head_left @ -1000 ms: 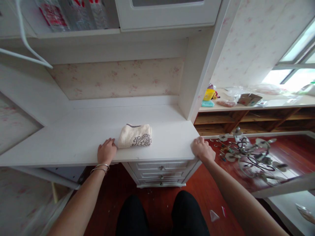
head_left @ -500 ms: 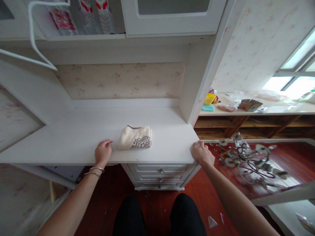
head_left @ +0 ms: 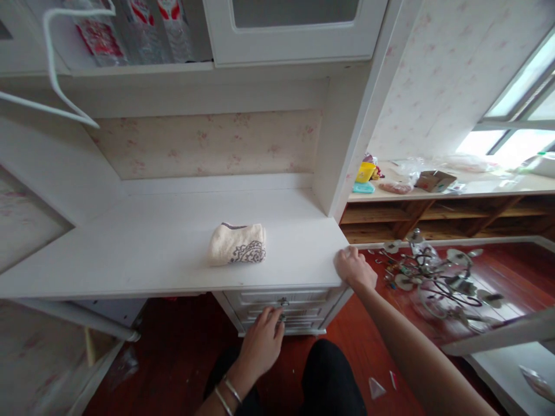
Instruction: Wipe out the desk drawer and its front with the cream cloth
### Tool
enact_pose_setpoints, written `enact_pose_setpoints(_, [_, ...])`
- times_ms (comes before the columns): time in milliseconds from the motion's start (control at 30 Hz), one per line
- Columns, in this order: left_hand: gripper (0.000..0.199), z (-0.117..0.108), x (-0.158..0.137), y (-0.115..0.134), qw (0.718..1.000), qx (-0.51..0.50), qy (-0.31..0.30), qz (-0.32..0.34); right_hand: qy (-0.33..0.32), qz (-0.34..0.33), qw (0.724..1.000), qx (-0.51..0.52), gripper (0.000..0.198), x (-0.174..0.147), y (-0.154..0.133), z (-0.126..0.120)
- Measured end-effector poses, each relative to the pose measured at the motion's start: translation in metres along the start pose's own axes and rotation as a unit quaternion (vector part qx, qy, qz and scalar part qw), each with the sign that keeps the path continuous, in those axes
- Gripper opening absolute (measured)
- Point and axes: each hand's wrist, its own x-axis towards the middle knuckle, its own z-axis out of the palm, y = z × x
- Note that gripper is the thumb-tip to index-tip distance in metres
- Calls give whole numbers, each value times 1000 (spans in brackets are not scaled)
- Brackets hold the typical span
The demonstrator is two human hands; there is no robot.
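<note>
My left hand (head_left: 262, 340) is in front of the drawers (head_left: 255, 297) under the white desk. Its fingers stretch forward, slightly bent, with the tips beside the middle drawer knob (head_left: 282, 318); a firm hold on it does not show. Above that is the top drawer's knob (head_left: 283, 301). At the desk's front right corner, my right hand (head_left: 355, 268) grips the edge with curled fingers. A folded cream towel (head_left: 237, 245) with a dark paisley print lies on the white desk (head_left: 160, 242), apart from both hands.
Plastic bottles (head_left: 176, 32) stand in the cabinet above, and a white bent rod (head_left: 51, 52) juts in at upper left. A chandelier (head_left: 446, 277) lies on the red floor at right. A low shelf (head_left: 477, 188) holds a cardboard box (head_left: 435, 181) and bags.
My left hand has left the desktop beside the towel and moved down and right to the drawer fronts. The right hand stays at the desk corner. The towel has not moved.
</note>
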Motion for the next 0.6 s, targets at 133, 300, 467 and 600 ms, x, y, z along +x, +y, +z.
enact_pose_setpoints(133, [45,31,21,1,997,57,-14,-44,-4,2,1000,6,60,0,1,0])
enact_pose_setpoints(300, [40,42,43,4,994,97,2,-45,6,3,1000,9,60,1,2,1])
enact_pose_setpoints(467, [33,42,48,1,991,117,40,-43,9,0,1000,12,60,-1,1,1])
enact_pose_setpoints(600, [30,42,45,0,993,101,53,-40,8,0,1000,13,61,1,3,2])
